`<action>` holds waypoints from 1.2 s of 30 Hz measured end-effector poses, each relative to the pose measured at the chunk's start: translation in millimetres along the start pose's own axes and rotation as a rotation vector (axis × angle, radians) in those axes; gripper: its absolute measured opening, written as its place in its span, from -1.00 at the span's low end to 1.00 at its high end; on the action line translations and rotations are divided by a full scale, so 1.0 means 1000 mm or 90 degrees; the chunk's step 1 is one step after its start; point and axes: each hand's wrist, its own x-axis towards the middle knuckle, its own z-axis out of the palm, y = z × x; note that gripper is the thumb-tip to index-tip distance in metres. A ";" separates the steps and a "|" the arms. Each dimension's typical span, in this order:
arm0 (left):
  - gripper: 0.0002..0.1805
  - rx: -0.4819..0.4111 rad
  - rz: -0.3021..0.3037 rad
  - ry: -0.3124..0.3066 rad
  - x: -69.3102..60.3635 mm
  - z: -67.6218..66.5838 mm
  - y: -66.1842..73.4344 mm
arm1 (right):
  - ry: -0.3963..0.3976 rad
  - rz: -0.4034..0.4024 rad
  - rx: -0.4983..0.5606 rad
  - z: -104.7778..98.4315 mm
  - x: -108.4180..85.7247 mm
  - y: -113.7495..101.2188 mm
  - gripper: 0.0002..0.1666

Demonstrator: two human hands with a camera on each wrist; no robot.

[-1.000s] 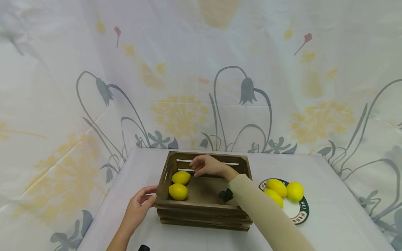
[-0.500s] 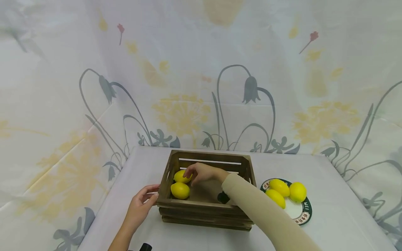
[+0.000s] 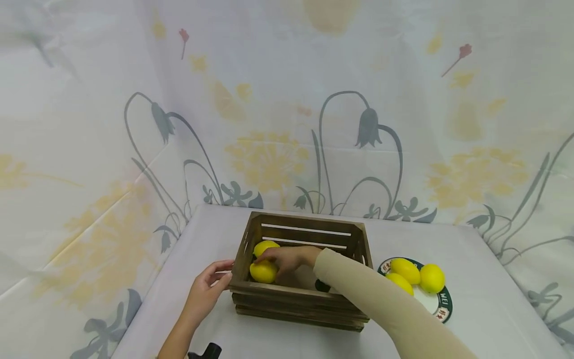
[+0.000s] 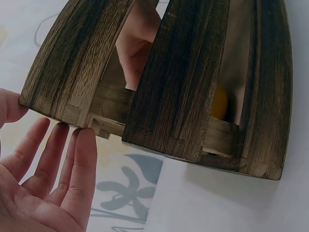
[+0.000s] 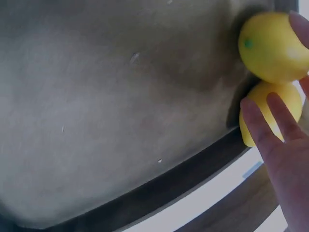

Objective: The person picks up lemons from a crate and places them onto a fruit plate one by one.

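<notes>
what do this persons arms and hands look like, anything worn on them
On the right, a long plain beige fabric sleeve, with a small black device near its cuff. The bare left forearm has a black cylindrical device beside it. The left hand and right hand are ungloved.

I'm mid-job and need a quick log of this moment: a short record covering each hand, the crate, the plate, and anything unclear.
Crate: wooden, slatted, on a white surface
In crate: near lemon and far lemon, both at its left end
Left hand: touching the crate's left end from outside
Right hand: inside the crate, at these lemons
Plate: right of the crate, three lemons visible, partly hidden by the right sleeve
Unclear: whether the right hand grips a lemon
</notes>
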 end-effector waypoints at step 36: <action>-0.67 -0.015 0.005 -0.004 0.000 0.002 0.006 | 0.148 -0.027 0.080 -0.032 -0.063 0.017 -0.40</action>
